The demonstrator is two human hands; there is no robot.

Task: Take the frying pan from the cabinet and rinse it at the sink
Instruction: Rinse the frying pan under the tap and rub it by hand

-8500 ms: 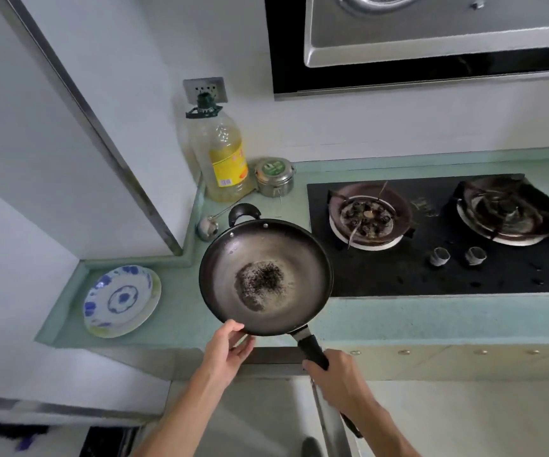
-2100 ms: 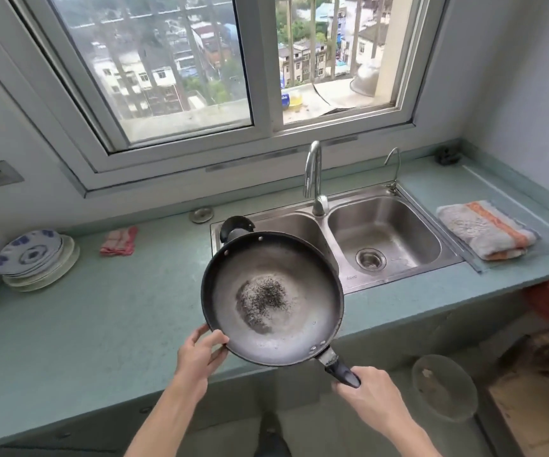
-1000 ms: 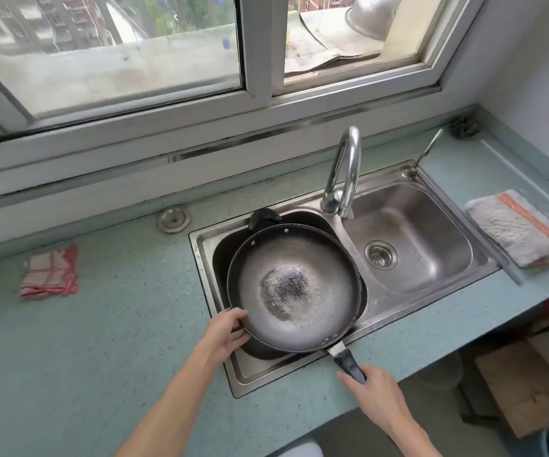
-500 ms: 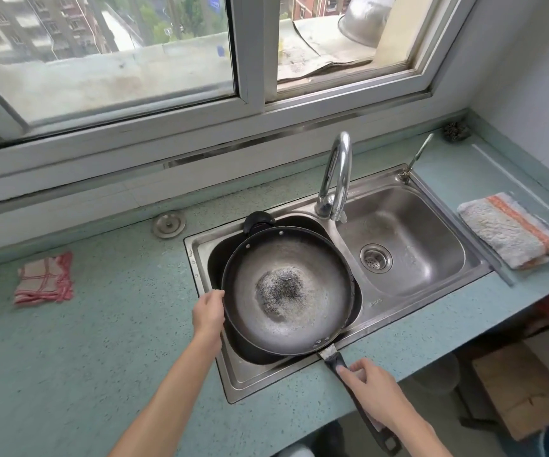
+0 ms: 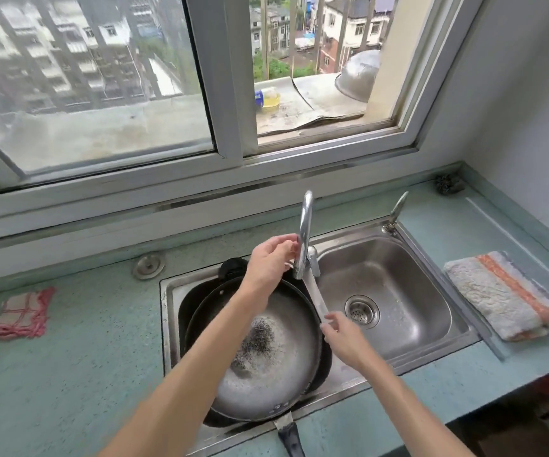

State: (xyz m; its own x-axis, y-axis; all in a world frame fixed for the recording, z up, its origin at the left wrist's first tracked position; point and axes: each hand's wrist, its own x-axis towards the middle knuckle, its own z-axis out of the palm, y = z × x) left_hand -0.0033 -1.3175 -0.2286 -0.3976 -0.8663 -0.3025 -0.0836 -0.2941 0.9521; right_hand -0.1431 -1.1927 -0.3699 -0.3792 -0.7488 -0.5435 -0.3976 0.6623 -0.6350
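while the left hand (image 5: 268,258) grips the faucet (image 5: 304,232), its forearm crosses the pan (image 5: 276,367).

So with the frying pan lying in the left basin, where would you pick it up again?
By the black handle: it sticks out over the sink's near rim toward the person, clear of the faucet. Come from the near side, probably with the right hand; the frying pan rests on another dark pan, rim low.
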